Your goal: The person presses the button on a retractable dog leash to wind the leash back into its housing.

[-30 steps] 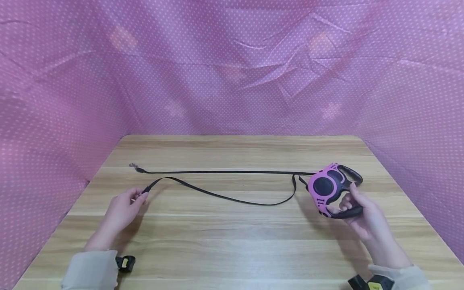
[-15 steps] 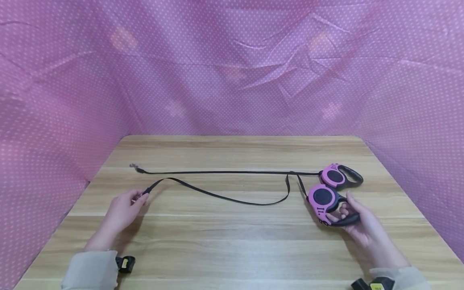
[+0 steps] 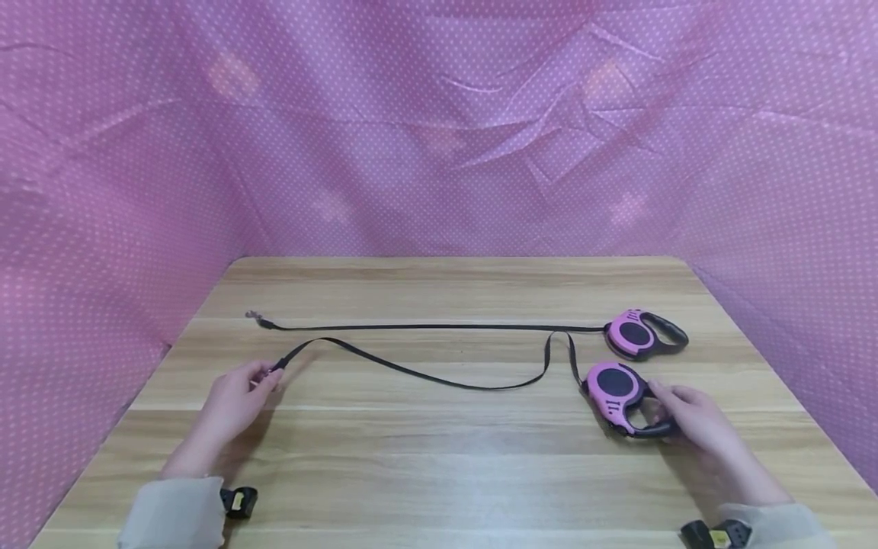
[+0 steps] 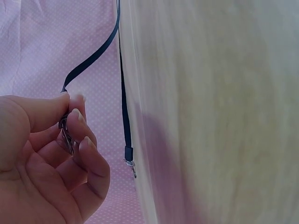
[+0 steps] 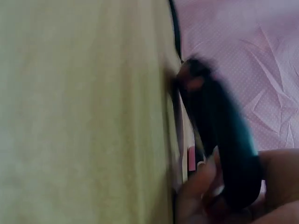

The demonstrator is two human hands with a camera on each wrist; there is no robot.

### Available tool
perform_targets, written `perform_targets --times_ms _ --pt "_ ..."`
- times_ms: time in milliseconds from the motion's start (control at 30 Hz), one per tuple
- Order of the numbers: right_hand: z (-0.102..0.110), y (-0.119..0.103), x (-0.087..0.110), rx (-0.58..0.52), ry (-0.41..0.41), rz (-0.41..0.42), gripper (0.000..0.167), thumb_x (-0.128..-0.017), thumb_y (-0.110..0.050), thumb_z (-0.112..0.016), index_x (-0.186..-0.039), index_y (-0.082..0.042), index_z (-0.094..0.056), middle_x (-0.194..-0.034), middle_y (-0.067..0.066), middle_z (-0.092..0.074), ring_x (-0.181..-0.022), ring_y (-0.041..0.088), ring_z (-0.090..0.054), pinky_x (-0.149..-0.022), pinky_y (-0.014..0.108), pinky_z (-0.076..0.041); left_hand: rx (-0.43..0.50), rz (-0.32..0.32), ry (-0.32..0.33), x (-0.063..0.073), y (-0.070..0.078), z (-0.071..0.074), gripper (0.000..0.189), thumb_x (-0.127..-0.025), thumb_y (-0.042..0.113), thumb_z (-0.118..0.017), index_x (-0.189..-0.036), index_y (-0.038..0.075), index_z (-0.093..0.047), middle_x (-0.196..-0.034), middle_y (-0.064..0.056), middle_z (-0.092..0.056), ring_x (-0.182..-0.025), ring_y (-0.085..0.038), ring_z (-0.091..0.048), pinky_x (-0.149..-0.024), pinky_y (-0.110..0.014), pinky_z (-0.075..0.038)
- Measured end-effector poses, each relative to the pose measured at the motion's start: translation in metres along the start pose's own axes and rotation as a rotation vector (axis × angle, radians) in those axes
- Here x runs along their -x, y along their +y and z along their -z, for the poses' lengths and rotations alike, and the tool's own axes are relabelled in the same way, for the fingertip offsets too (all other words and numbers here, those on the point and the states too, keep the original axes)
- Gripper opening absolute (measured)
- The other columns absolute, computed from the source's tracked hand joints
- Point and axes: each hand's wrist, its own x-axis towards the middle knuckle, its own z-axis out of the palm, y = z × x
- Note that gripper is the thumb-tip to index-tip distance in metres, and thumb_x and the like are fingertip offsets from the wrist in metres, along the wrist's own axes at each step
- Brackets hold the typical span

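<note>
Near reel [image 3: 615,383] has shifted toward the person, now apart from far reel [image 3: 632,333], at the table's [image 3: 439,480] right; right hand's [image 3: 701,419] fingers curl round its handle [image 3: 650,431]. Left hand [image 3: 233,400] unmoved, pinching the clip [image 4: 67,134]. Near strap [image 3: 425,375] bows slack up to far strap [image 3: 439,326]; separation probably partial.

The leash reels [image 3: 616,383] are pink and black, the cloth [image 3: 439,175] white-dotted pink.
</note>
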Motion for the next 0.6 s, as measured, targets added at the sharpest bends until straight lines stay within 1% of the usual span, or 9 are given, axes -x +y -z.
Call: perform_targets --times_ms 100,167,233,333,400,467,500,567,600 --pt "0.0015 0.0001 -0.0006 0.188 0.040 0.011 0.042 -0.105 -0.037 -0.047 -0.097 0.002 -0.063 -0.073 -0.006 -0.060 -0.063 0.008 -0.053 -0.052 0.027 -0.048 0.006 0.002 0.004 0.0004 -0.0015 -0.0004 0.034 -0.105 0.027 -0.048 -0.115 -0.001 -0.063 -0.099 -0.014 -0.067 -0.088 -0.025 -0.061 -0.067 -0.029 -0.046" --pt "0.0025 0.0003 -0.0004 0.270 0.051 0.018 0.050 -0.105 -0.040 -0.046 -0.108 0.008 -0.060 -0.077 -0.003 -0.061 -0.064 0.009 -0.053 -0.052 0.029 -0.049 0.005 0.003 0.003 0.0003 -0.0023 -0.0003 0.035 -0.105 0.029 -0.048 -0.116 -0.001 -0.063 -0.099 -0.014 -0.066 -0.087 -0.025 -0.060 -0.066 -0.029 -0.045" --pt "0.0036 -0.0001 -0.0006 0.341 0.062 0.031 0.057 -0.105 -0.043 -0.044 -0.115 0.012 -0.057 -0.081 0.000 -0.061 -0.066 0.010 -0.054 -0.053 0.029 -0.051 0.003 0.006 0.002 0.0002 -0.0029 -0.0005 0.036 -0.105 0.030 -0.047 -0.116 -0.001 -0.062 -0.099 -0.014 -0.066 -0.087 -0.025 -0.060 -0.066 -0.028 -0.045" --pt "0.0055 -0.0014 -0.0015 0.480 0.094 0.062 0.058 -0.104 -0.044 -0.044 -0.117 0.011 -0.060 -0.084 0.006 -0.063 -0.071 0.014 -0.056 -0.059 0.031 -0.052 0.000 -0.003 0.008 0.0002 -0.0033 -0.0006 0.034 -0.105 0.029 -0.048 -0.116 0.000 -0.063 -0.098 -0.013 -0.066 -0.087 -0.025 -0.060 -0.067 -0.029 -0.045" --pt "0.0071 -0.0027 -0.0024 0.566 0.115 0.092 0.057 -0.104 -0.043 -0.043 -0.114 0.010 -0.063 -0.087 0.013 -0.066 -0.078 0.021 -0.060 -0.067 0.037 -0.052 -0.001 -0.007 0.012 0.0002 -0.0033 -0.0008 0.033 -0.105 0.027 -0.048 -0.115 0.000 -0.063 -0.098 -0.013 -0.067 -0.087 -0.025 -0.060 -0.067 -0.029 -0.045" --pt "0.0080 -0.0036 -0.0024 0.629 0.132 0.111 0.056 -0.105 -0.042 -0.043 -0.112 0.008 -0.065 -0.092 0.017 -0.068 -0.085 0.028 -0.062 -0.074 0.041 -0.049 -0.003 -0.010 0.014 -0.0001 -0.0034 -0.0005 0.032 -0.105 0.027 -0.048 -0.114 0.000 -0.064 -0.098 -0.013 -0.067 -0.087 -0.025 -0.060 -0.067 -0.029 -0.045" --pt "0.0084 -0.0039 -0.0022 0.655 0.139 0.122 0.055 -0.105 -0.042 -0.042 -0.111 0.008 -0.066 -0.094 0.018 -0.069 -0.089 0.031 -0.062 -0.077 0.043 -0.048 -0.003 -0.007 0.012 0.0000 -0.0032 -0.0004 0.032 -0.105 0.027 -0.048 -0.113 0.000 -0.064 -0.097 -0.013 -0.067 -0.087 -0.024 -0.060 -0.067 -0.029 -0.045" --pt "0.0088 -0.0045 -0.0016 0.666 0.140 0.121 0.056 -0.105 -0.042 -0.042 -0.112 0.007 -0.066 -0.097 0.021 -0.070 -0.095 0.037 -0.063 -0.080 0.049 -0.047 0.000 -0.002 0.004 0.0001 -0.0029 0.0001 0.032 -0.105 0.027 -0.048 -0.113 0.000 -0.064 -0.097 -0.013 -0.066 -0.086 -0.024 -0.060 -0.066 -0.029 -0.045" --pt "0.0083 -0.0043 -0.0008 0.652 0.138 0.111 0.056 -0.104 -0.043 -0.042 -0.112 0.008 -0.065 -0.095 0.020 -0.069 -0.090 0.036 -0.064 -0.078 0.048 -0.049 0.001 0.000 0.001 0.0001 -0.0029 0.0004 0.033 -0.105 0.028 -0.048 -0.113 0.000 -0.064 -0.097 -0.013 -0.066 -0.086 -0.024 -0.059 -0.066 -0.029 -0.045"
